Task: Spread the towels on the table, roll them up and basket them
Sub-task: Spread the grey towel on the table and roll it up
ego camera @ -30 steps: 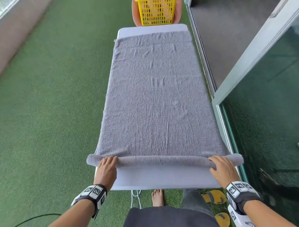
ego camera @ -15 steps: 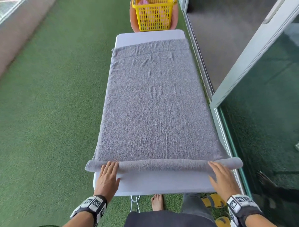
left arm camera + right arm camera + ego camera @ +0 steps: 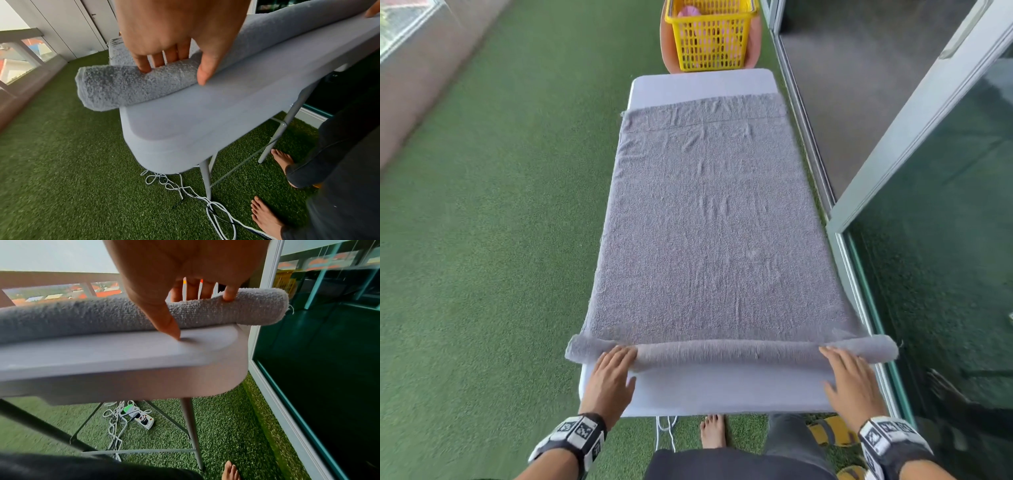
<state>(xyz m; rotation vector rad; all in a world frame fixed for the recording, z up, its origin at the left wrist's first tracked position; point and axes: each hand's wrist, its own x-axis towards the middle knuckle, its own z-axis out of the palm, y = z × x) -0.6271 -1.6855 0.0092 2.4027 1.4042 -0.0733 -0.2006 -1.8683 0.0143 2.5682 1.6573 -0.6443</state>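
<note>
— Where is the towel (image 3: 709, 240) being kept?
— On the table (image 3: 722, 390), its rolled edge being pressed under the spread fingers of the left hand (image 3: 610, 380) and right hand (image 3: 851, 383), ends overhanging outside each.

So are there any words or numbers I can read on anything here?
No words or numbers can be read.
Wristbands: black-and-white square code patterns, no letters.
Power strip: markings too small and blurred to read.
Yellow basket, grey towel and table: no text.
</note>
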